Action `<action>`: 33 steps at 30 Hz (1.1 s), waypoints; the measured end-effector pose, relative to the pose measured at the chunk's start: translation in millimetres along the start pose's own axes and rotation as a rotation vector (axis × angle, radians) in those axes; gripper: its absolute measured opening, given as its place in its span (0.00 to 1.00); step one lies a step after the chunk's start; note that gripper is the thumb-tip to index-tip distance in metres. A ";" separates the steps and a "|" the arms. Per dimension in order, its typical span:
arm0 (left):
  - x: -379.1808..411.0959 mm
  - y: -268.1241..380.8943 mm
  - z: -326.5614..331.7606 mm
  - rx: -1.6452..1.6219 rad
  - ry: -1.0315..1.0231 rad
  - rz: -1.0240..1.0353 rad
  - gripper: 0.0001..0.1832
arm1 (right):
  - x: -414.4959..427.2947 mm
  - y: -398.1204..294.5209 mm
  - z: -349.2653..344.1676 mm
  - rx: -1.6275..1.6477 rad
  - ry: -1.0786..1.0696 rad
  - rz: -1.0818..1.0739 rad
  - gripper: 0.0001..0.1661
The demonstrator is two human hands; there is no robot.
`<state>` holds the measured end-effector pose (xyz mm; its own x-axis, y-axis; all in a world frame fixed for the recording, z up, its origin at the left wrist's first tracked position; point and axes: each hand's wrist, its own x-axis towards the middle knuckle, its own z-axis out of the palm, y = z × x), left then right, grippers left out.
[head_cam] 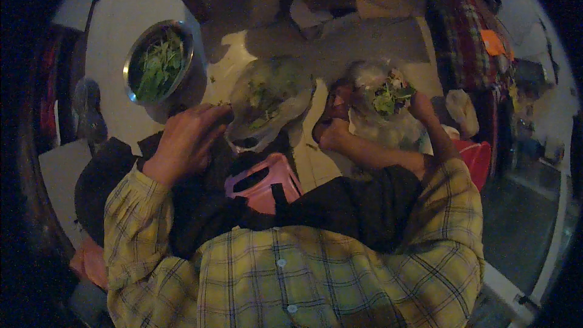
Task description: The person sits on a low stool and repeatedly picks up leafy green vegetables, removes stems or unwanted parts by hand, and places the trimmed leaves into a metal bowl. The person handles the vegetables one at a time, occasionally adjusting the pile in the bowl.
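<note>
My right hand (421, 105) holds a bunch of leafy greens (387, 99) above a clear plastic bag (387, 133) at the right. My left hand (193, 139) hovers by the near left edge of another clear plastic bag (291, 120), fingers bent together. Small green bits show at its fingertips, but whether they are pinched is unclear. Loose green pieces (262, 100) lie in or on that middle bag. Beyond my left hand stands a shiny metal bowl (191, 50) with long-stemmed leafy greens (159, 68) in it.
A pink plastic stool (284, 171) stands close before me. Near the right bag is a foot in a brown sandal (334, 107). Flat cardboard (382, 41) covers part of the floor. A red object (476, 159) sits at the right. Part of another person (89, 259) shows at lower left.
</note>
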<state>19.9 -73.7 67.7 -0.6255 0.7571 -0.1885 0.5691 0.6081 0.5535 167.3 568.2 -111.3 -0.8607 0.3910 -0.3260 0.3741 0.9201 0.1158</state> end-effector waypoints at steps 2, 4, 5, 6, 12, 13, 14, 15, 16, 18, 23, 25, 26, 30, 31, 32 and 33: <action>4.0 -2.5 1.9 0.021 0.015 0.008 0.19 | 12.1 6.0 11.6 0.181 -0.149 -0.046 0.24; -3.2 -11.5 11.9 0.068 0.078 0.031 0.20 | 23.2 1.1 25.3 0.366 -0.367 -0.211 0.24; -1.4 -20.7 24.5 0.093 0.138 0.085 0.21 | 24.6 6.7 31.1 0.364 -0.391 -0.305 0.23; 2.0 -25.6 32.3 0.116 0.194 0.152 0.21 | 15.3 18.3 45.2 0.193 -0.249 -0.434 0.21; -6.2 -51.0 58.7 -0.176 -0.081 -0.128 0.24 | 27.6 -94.3 -12.2 -0.012 0.059 -0.208 0.14; -5.9 -47.3 56.4 -0.180 -0.143 -0.167 0.24 | 26.8 -122.5 -28.8 0.161 0.179 -0.202 0.15; -3.3 -41.1 56.6 -0.187 -0.199 -0.204 0.24 | 25.8 -153.1 -50.7 0.328 0.096 -0.243 0.18; 1.9 -36.9 60.2 -0.192 -0.250 -0.225 0.24 | 22.1 -181.9 -76.1 0.489 0.023 -0.272 0.22; -3.4 -40.1 63.7 -0.202 -0.225 -0.201 0.23 | 17.6 -224.7 -95.4 0.655 -0.073 -0.319 0.25; -9.8 -47.8 78.9 -0.218 -0.182 -0.136 0.21 | -10.7 -312.1 -113.0 0.822 -0.244 -0.479 0.26; 0.0 -44.8 78.6 -0.024 -0.254 -0.112 0.16 | -5.3 -410.9 -13.1 0.759 -0.443 -0.855 0.15; -1.3 -40.9 75.4 -0.016 -0.247 -0.121 0.15 | 17.1 -403.2 16.9 0.379 -0.288 -0.773 0.17; -1.5 -37.9 74.2 -0.021 -0.235 -0.132 0.14 | 22.3 -401.4 20.1 0.234 -0.213 -0.721 0.18; -14.5 -38.9 76.5 -0.019 -0.016 -0.078 0.13 | 9.4 -420.4 -40.4 0.022 -0.159 -0.762 0.19; -14.9 -38.9 77.2 -0.018 -0.048 -0.101 0.13 | 5.1 -425.4 -43.9 -0.039 -0.225 -0.828 0.19; -14.8 -39.4 77.7 -0.017 -0.080 -0.125 0.13 | 4.8 -433.0 -27.8 0.014 -0.243 -0.903 0.17; -6.4 -38.1 71.4 -0.010 -0.112 -0.118 0.13 | 11.1 -433.4 -5.5 0.067 -0.250 -0.948 0.16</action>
<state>40.3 -84.6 -10.1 -0.6238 0.7029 -0.3419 0.4895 0.6923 0.5302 -6.3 173.8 -159.9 -0.7199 -0.5318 -0.4460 -0.4083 0.8441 -0.3475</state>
